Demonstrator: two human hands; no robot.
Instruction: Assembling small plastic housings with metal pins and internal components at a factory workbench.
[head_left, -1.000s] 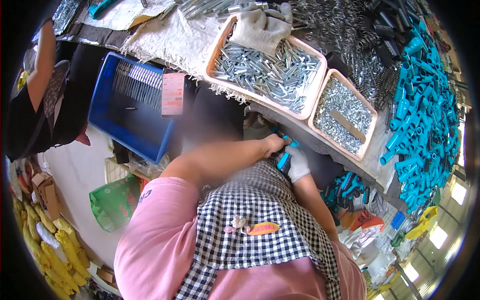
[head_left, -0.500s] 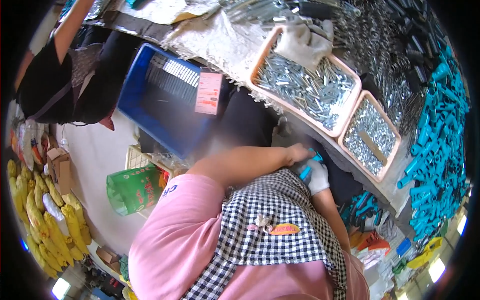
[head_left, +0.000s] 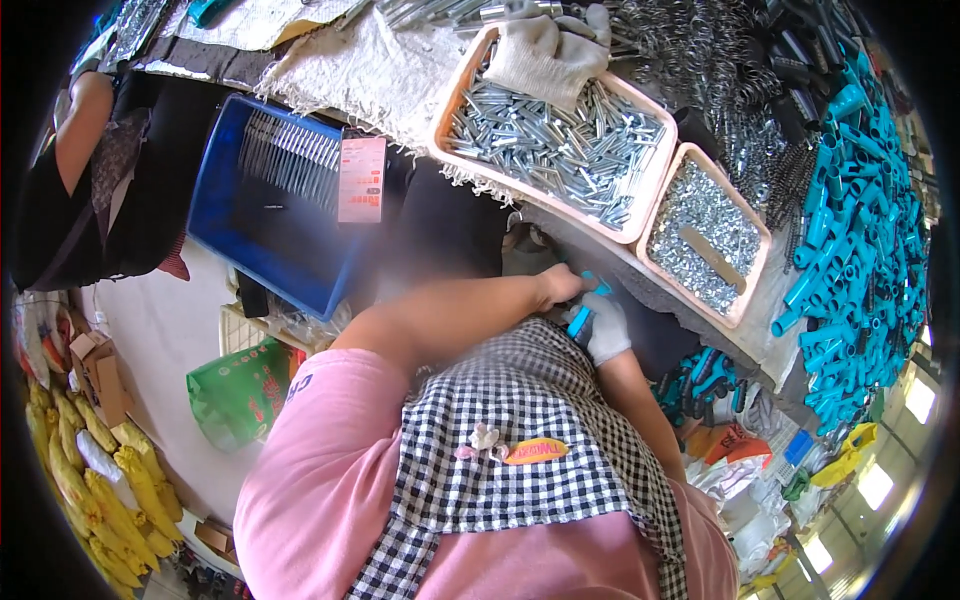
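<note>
Low in front of my checked apron, a teal plastic piece (head_left: pixel 578 321) sits between my two hands, mostly covered by fingers. My right hand (head_left: pixel 607 328), in a whitish glove, is closed around it. My bare left hand (head_left: pixel 562 286) pinches at its upper end, with the fingertips partly hidden. Both hands are beside the bench edge, below a pink-rimmed tray (head_left: pixel 540 197) of metal pins. A smaller tray (head_left: pixel 735 320) of little metal parts adjoins it, with a flat brown strip (head_left: pixel 712 258) lying on top.
A cloth glove (head_left: pixel 548 58) lies over the pin tray. Springs (head_left: pixel 690 60) and teal tubular parts (head_left: pixel 850 240) are heaped to the right. At left are a blue crate (head_left: pixel 205 200) with rows of metal pieces, a green bag (head_left: pixel 240 390) and another person (head_left: pixel 80 130).
The whole view has shifted, so the bench and trays appear farther left and higher. My hands stay together on the teal piece. The other person's arm is lower and bent.
</note>
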